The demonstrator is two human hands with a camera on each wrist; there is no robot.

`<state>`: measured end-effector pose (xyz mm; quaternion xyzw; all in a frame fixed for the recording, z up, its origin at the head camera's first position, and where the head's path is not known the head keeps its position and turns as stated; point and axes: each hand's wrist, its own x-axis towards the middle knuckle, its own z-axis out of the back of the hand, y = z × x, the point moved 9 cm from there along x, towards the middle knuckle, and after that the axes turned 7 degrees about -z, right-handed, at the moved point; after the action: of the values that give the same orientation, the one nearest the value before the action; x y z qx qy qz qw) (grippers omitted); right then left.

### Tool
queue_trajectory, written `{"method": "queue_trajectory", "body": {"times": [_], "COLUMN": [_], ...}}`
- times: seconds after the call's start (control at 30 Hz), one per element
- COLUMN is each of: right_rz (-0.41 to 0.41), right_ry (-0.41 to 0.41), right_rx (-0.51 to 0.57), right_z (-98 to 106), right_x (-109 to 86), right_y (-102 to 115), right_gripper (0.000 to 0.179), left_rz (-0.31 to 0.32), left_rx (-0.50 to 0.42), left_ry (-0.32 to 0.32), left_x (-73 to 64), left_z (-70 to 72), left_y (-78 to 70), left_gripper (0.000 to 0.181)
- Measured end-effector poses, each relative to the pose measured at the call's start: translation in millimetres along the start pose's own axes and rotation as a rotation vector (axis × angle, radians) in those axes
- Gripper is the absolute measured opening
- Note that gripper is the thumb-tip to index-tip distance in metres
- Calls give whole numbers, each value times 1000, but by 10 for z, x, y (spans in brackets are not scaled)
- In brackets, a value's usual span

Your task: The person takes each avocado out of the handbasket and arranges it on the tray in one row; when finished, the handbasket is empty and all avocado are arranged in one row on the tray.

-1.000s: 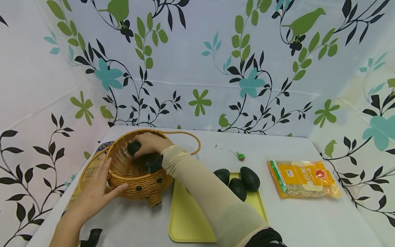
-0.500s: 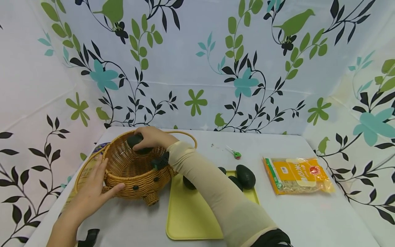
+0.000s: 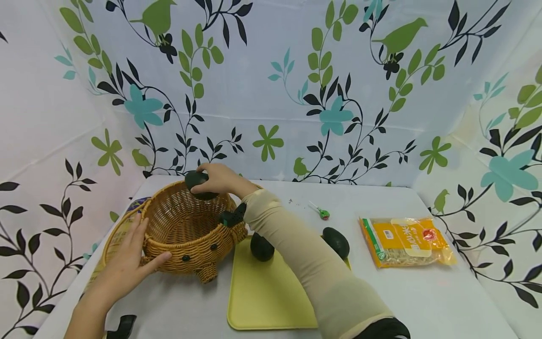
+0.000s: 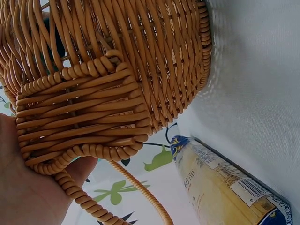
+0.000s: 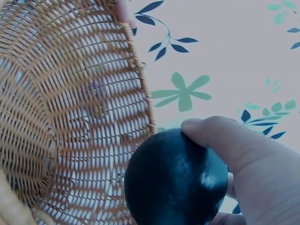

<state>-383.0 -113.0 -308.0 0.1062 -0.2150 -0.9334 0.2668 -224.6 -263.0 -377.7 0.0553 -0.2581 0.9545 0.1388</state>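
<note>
My right hand grips a dark green avocado at the far rim of a wicker basket. The right wrist view shows my thumb on top of this avocado; part of the hand is out of frame. My left hand rests against the basket's left side, fingers straight and thumb spread along the front. In the left wrist view the palm lies against a woven ear of the basket. The part of the basket's inside that shows holds nothing.
On a yellow tray lie avocados, others partly or wholly behind my right sleeve. A green-topped lollipop lies behind it. An orange-and-yellow food packet sits right. Left of the basket is a yellow-and-blue packet.
My right hand has raised the avocado from inside the basket up to its far rim, moving slightly right. The left hand has stayed against the basket. The head view has shifted a little.
</note>
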Motion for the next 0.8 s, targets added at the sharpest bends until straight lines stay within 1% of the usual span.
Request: {"method": "queue_trajectory", "body": {"times": [0.13, 0.33, 0.43, 0.57, 0.67, 0.8], "right_rz": [-21, -96, -123, -167, -200, -235], "right_ry": [-44, -113, -154, -184, -209, -259], "right_rx": [48, 172, 177, 207, 250, 270], "right_z": [135, 346, 463, 601, 683, 782], "right_x": [-45, -156, -220, -333, -428, -551], "right_y": [-116, -379, -510, -695, -858, -1074], "right_gripper": [64, 65, 65, 65, 66, 67], "left_rz": [2, 4, 7, 5, 3, 1], "left_rx": [1, -4, -4, -6, -2, 6], "left_ry": [4, 7, 10, 12, 13, 13], "left_x": [3, 2, -1, -1, -1, -3], "left_z": [-8, -20, -22, -15, -6, 1], "left_y": [-1, 2, 1, -6, -4, -1], "left_gripper": [101, 101, 101, 101, 101, 101]}}
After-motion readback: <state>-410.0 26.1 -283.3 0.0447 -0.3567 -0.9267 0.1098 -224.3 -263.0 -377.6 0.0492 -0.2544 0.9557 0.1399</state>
